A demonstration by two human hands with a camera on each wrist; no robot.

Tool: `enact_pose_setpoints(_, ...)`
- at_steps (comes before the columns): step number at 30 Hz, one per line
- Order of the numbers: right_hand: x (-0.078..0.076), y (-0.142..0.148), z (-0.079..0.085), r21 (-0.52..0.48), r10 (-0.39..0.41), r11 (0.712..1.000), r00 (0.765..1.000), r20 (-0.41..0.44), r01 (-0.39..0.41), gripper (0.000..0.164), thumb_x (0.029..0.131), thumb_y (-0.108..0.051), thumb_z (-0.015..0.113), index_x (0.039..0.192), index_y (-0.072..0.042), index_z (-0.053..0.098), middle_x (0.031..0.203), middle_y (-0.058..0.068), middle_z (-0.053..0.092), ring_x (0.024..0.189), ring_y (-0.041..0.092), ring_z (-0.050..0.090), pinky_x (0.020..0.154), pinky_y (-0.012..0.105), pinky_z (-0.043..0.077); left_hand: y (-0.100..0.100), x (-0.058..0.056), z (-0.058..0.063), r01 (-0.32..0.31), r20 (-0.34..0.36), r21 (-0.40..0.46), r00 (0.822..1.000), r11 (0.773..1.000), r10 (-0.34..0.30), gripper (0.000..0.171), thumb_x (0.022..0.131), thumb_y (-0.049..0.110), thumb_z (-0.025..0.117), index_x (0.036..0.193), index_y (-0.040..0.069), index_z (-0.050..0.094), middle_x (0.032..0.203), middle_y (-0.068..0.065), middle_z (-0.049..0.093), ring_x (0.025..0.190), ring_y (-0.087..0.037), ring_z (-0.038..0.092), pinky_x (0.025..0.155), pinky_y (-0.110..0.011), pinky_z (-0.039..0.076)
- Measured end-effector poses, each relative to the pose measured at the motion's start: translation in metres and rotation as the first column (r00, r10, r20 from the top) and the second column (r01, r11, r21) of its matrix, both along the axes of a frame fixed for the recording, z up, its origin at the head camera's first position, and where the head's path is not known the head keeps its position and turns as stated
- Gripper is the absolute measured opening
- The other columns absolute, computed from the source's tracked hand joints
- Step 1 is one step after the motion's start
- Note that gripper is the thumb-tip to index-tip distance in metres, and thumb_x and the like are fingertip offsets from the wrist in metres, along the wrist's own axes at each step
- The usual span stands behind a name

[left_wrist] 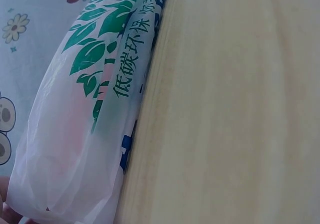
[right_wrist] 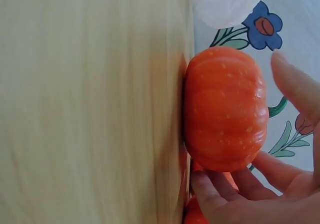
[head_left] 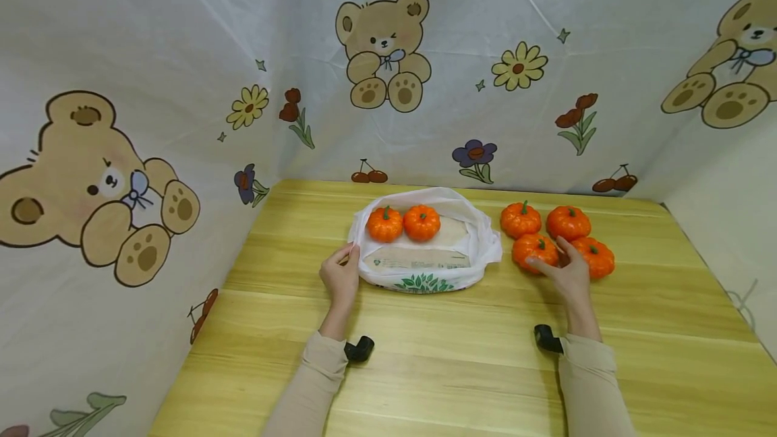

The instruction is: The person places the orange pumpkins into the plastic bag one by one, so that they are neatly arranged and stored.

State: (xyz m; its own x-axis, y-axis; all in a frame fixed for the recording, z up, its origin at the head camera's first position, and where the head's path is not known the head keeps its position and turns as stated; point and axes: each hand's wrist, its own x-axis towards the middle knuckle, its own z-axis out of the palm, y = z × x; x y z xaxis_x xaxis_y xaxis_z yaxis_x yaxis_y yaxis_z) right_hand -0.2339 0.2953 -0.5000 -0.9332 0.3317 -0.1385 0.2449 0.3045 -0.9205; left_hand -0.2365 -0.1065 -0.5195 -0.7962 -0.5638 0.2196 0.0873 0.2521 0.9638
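A white plastic bag (head_left: 434, 282) with green leaf print lies with its mouth spread wide. My left hand (head_left: 341, 278) pinches the bag's left rim; in the left wrist view only fingertips show beside the bag (left_wrist: 60, 134). Inside sit two small orange pumpkins, a left one (head_left: 384, 225) and a right one (head_left: 421, 223). My right hand (head_left: 570, 278) reaches around the front-left pumpkin (head_left: 534, 248) of a cluster. In the right wrist view the thumb stands apart from this pumpkin (right_wrist: 225, 108), while the other fingers lie along its opposite side.
Close around the right hand are more pumpkins: one behind left (head_left: 520, 220), one behind right (head_left: 568, 222), one at front right (head_left: 597, 258). All rest on a wooden table (head_left: 449, 363). A bear-print cloth (head_left: 243, 32) rises along the table's back and left sides.
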Motion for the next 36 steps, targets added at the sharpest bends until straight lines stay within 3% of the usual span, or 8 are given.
enact_pose_setpoints(6, 0.001, -0.001, -0.003, 0.026, 0.009, 1.000, 1.000, 0.006, -0.009, 0.093, 0.083, -0.019, 0.079, 0.156, -0.008, 0.022, 0.159, 0.016, 0.027, 0.139, 0.033, 0.033, 0.119, 0.045, 0.028, 0.000, 0.000, 0.000, -0.003, -0.006, -0.017, 1.000, 1.000, 0.003, 0.014, 0.084, 0.006, 0.074, 0.093, -0.004, 0.077, 0.097, -0.017, 0.075, 0.096, -0.031, 0.071, 0.074, -0.037, 0.061)
enact_pose_setpoints(15, 0.001, -0.004, -0.006, 0.061, 0.015, 0.998, 1.000, 0.007, -0.016, 0.096, 0.079, -0.014, 0.081, 0.155, -0.006, 0.022, 0.159, 0.020, 0.025, 0.143, 0.037, 0.027, 0.121, 0.049, 0.020, 0.001, 0.001, 0.001, 0.001, 0.012, 0.003, 1.000, 1.000, -0.001, 0.015, 0.084, 0.007, 0.074, 0.094, -0.003, 0.077, 0.099, -0.017, 0.075, 0.097, -0.031, 0.071, 0.076, -0.040, 0.060)
enact_pose_setpoints(25, 0.001, -0.001, -0.012, 0.079, -0.020, 0.997, 1.000, -0.008, 0.021, 0.090, 0.079, -0.009, 0.080, 0.154, -0.006, 0.029, 0.153, 0.021, 0.037, 0.135, 0.034, 0.038, 0.117, 0.046, 0.029, 0.000, 0.002, 0.002, 0.009, 0.001, -0.008, 1.000, 1.000, -0.009, 0.016, 0.085, 0.009, 0.074, 0.094, -0.003, 0.077, 0.099, -0.016, 0.075, 0.097, -0.030, 0.071, 0.076, -0.041, 0.060)
enact_pose_setpoints(36, 0.001, -0.001, -0.010, 0.091, -0.030, 0.995, 0.999, 0.015, 0.029, 0.088, 0.082, -0.014, 0.079, 0.154, -0.010, 0.028, 0.155, 0.018, 0.035, 0.135, 0.032, 0.039, 0.114, 0.045, 0.034, 0.001, 0.001, 0.001, 0.007, 0.016, 0.009, 1.000, 1.000, -0.008, 0.016, 0.085, 0.009, 0.074, 0.095, -0.003, 0.077, 0.100, -0.016, 0.075, 0.097, -0.030, 0.071, 0.077, -0.040, 0.060)
